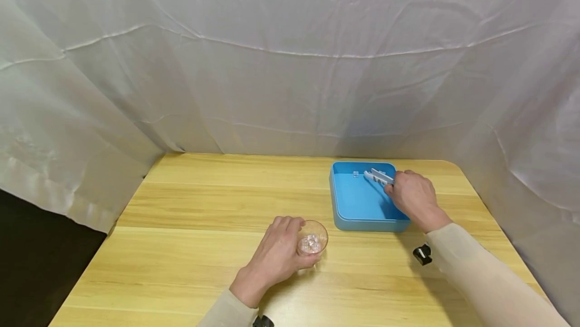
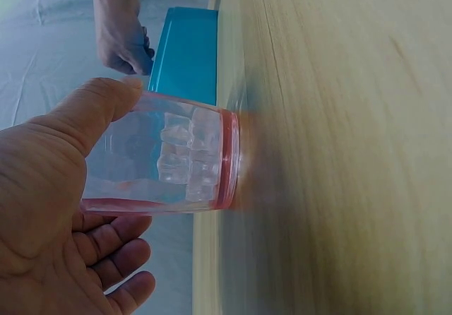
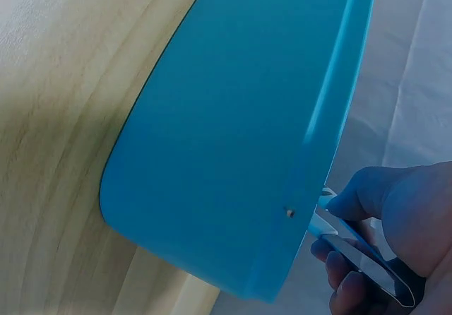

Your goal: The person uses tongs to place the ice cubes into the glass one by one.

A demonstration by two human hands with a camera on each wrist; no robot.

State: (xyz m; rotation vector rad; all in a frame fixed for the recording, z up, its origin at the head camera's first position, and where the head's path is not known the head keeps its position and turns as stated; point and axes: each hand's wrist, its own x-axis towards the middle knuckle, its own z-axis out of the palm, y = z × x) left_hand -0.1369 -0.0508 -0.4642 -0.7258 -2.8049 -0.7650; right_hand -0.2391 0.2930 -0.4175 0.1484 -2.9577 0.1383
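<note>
Tongs [image 1: 384,178], metal with pale tips, sit over the far right part of the blue tray [image 1: 358,203], right of centre in the frame. The right hand [image 1: 414,198] grips them; tips look apart, too small to tell if anything is between them. One clear cube [image 1: 355,174] lies by the tray's back wall, left of the tips. Risk: slick-looking faces, so a poor pinch could shoot it off or drop it short; the back wall beside it could block a tip. Squeezing off-centre could also spin it.

Clear pink-tinted cup [image 2: 123,159], lower centre of the frame, stands upright on the wooden table [image 1: 181,266], left of and nearer than the tray, apart from it. More clear cubes [image 2: 187,152] piled in its bottom. Left hand [image 1: 278,251] holds the cup, thumb and fingers round its upper sides. Risk: a tug or tilt from that hand could spill the pile; tongs catching the rim could knock it.

Pale curtain [image 1: 272,90] across upper frame, close behind the tray; a far reach could brush it.
</note>
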